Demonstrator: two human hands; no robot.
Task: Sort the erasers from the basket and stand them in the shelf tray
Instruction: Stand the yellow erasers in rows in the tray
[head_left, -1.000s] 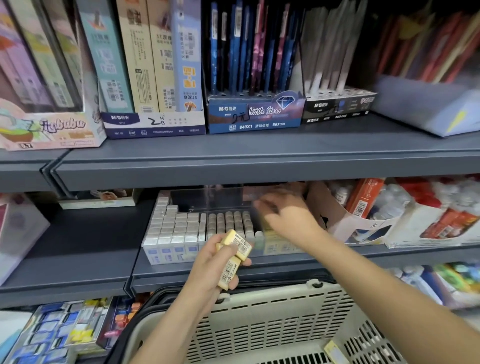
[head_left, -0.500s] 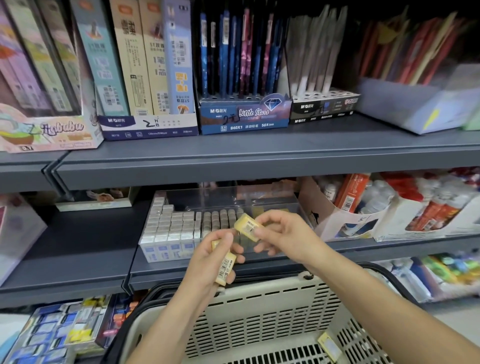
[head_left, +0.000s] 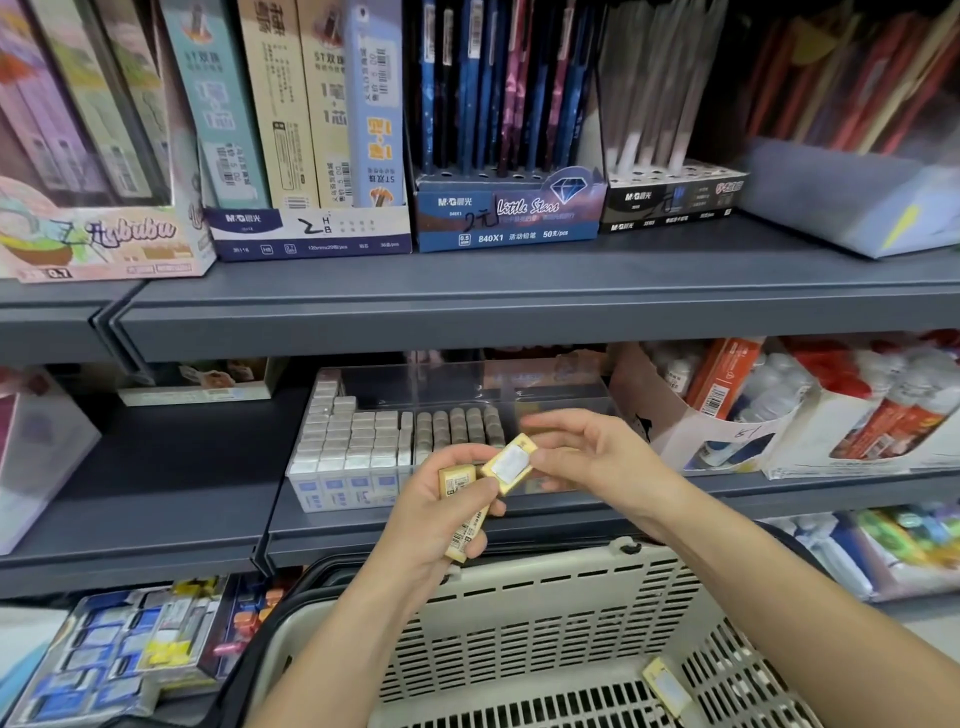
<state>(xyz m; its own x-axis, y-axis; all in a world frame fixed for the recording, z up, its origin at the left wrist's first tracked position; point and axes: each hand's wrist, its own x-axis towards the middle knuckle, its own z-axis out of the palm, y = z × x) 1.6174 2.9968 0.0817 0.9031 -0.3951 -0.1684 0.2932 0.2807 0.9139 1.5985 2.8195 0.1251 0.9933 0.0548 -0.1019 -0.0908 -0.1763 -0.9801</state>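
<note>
One yellow eraser (head_left: 511, 462) is pinched in my right hand (head_left: 587, 457) before the shelf tray (head_left: 457, 382); my left hand (head_left: 436, 519) grips spare erasers (head_left: 457, 480). I judge placing comes next: stand it upright, right side.

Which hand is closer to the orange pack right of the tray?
Right. The right hand, pinching an eraser, is down-left of the orange pack; the left hand, holding erasers, is farther left and lower.
</note>
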